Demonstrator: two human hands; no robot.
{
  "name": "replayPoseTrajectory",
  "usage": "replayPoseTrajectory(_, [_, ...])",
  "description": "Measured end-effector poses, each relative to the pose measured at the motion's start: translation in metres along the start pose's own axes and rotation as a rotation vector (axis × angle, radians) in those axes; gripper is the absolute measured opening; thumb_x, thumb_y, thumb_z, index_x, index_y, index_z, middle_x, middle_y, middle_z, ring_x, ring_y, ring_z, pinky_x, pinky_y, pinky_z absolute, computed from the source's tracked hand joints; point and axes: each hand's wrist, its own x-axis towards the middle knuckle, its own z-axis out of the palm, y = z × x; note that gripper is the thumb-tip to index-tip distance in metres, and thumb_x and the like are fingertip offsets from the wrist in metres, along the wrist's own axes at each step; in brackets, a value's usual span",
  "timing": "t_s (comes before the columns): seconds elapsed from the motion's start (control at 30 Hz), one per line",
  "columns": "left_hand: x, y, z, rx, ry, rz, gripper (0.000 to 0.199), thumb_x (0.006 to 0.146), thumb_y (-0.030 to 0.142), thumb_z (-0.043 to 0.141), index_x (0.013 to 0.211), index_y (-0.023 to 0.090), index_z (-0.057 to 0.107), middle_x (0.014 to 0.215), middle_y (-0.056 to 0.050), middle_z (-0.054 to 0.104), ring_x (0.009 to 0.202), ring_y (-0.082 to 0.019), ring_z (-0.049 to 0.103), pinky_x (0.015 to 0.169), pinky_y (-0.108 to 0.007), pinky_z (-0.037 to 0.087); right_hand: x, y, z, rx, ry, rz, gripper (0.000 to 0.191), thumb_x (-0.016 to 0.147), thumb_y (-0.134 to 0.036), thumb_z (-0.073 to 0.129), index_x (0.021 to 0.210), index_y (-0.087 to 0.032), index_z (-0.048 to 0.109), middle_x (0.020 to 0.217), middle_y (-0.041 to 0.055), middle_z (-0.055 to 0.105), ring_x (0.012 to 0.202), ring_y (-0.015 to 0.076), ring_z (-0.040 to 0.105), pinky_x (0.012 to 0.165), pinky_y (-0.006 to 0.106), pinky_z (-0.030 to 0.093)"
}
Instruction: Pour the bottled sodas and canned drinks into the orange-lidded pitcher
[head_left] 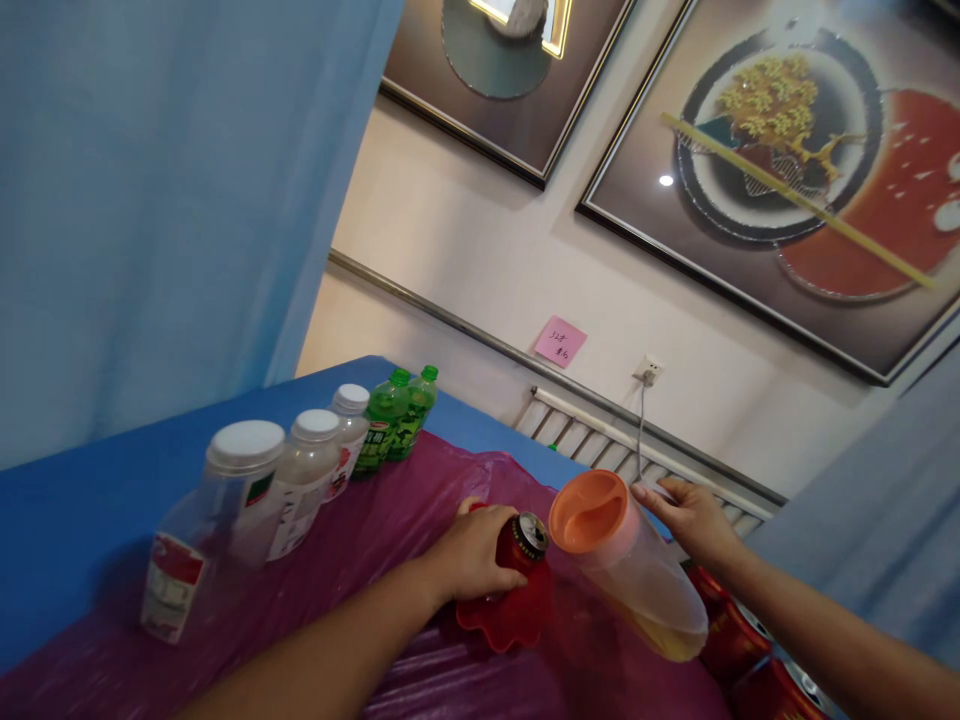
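In the head view, my left hand (476,555) is wrapped round a red drink can (523,545) with an opened top, tilted slightly toward the right. Under the can lies a red dish with a scalloped edge (506,625); whether the can touches it is hidden. My right hand (694,515) grips the handle side of a translucent plastic pitcher (649,590). An orange lid (589,512) covers the pitcher's top, which leans left, close to the can. Some yellowish liquid shows low in the pitcher. No stream of liquid is visible between the two.
Left of my hands stand clear bottles with white caps (304,485) and two green bottles (390,420) on a blue table (60,520) partly covered by purple plastic sheeting (300,620). Several red cans (731,640) sit under my right forearm. A radiator (592,435) lines the wall behind.
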Motion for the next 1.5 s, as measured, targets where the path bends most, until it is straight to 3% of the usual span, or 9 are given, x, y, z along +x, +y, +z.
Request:
replayPoseTrajectory(0.7, [-0.0004,-0.0001,-0.0001,0.016,0.003,0.009,0.060,0.064,0.042,0.083,0.119,0.026,0.066,0.119,-0.005,0.073,0.114,-0.034,0.065,0.114,-0.050,0.030,-0.0007,0.0054,0.0001,0.067,-0.049,0.052,0.056,0.075,-0.070,0.067,0.057,-0.023,0.043,0.053,-0.0054,0.035,0.050,0.0105,0.035,0.042,0.023,0.031])
replayPoseTrajectory(1.5, [-0.0005,0.0010,-0.0008,0.016,-0.005,0.008,0.058,0.064,0.043,0.083,0.117,0.027,0.067,0.119,-0.005,0.074,0.114,-0.034,0.065,0.113,-0.050,0.032,-0.0026,-0.0008,-0.0002,-0.001,-0.015,0.022,0.061,0.073,-0.078,0.063,0.055,-0.024,0.039,0.052,-0.0052,0.035,0.050,0.0110,0.035,0.041,0.023,0.031])
